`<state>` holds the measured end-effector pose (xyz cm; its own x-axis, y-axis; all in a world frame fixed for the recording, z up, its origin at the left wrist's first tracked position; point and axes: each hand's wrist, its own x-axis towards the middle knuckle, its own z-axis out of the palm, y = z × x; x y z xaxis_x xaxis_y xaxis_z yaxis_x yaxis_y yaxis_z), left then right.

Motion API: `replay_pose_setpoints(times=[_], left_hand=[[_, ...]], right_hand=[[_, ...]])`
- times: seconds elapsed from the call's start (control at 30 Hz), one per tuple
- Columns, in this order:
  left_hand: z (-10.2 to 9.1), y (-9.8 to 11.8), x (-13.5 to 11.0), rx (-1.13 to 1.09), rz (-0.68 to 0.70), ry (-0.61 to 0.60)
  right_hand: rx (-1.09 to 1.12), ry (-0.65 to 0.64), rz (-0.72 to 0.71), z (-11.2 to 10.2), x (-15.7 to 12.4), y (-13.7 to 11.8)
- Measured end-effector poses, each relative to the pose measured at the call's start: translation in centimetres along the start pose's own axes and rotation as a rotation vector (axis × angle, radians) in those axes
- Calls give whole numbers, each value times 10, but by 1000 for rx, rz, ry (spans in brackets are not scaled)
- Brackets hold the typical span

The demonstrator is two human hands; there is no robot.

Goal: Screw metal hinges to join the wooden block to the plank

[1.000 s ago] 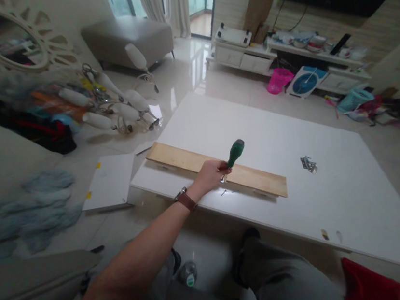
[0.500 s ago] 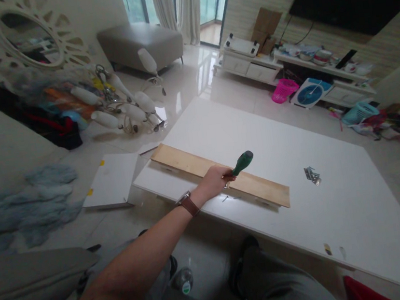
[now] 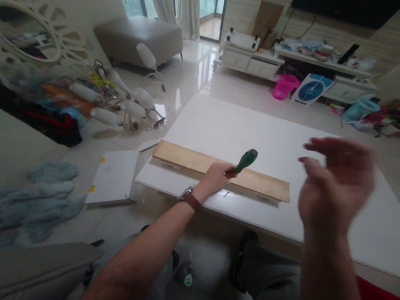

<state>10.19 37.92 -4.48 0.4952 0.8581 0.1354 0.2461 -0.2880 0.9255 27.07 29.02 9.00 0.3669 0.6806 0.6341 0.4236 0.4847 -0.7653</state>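
Note:
My left hand (image 3: 217, 175) is closed round the shaft end of a green-handled screwdriver (image 3: 245, 161), its handle pointing up and right. The hand rests over a long wooden plank (image 3: 186, 159) lying on a large white board (image 3: 241, 125) on the floor. A small screw (image 3: 224, 195) lies on the board just in front of the plank. My right hand (image 3: 335, 182) is raised in the air at the right, blurred by motion, fingers loosely curled and apart with nothing in them.
A smaller white panel (image 3: 113, 176) lies left of the board. A chandelier with white shades (image 3: 125, 103) lies on the floor behind it. A bottle (image 3: 187, 273) stands between my legs. A pink basket (image 3: 284, 85) and fan (image 3: 311, 90) sit by the TV unit.
My right hand has risen into view at the right. My left hand has stayed on the plank with the screwdriver, whose handle has tilted lower and to the right.

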Motion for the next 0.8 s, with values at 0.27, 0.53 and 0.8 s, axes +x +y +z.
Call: replay_pose_setpoints(times=[0.27, 0.53, 0.8], left_hand=[[2, 0, 1, -6, 67, -12], [-13, -15, -5, 346, 129, -99], [-21, -27, -18, 621, 102, -149]], right_hand=[[-191, -263, 315, 45, -35, 74], [-219, -193, 319, 49, -42, 82], [-149, -220, 244, 49, -45, 83]])
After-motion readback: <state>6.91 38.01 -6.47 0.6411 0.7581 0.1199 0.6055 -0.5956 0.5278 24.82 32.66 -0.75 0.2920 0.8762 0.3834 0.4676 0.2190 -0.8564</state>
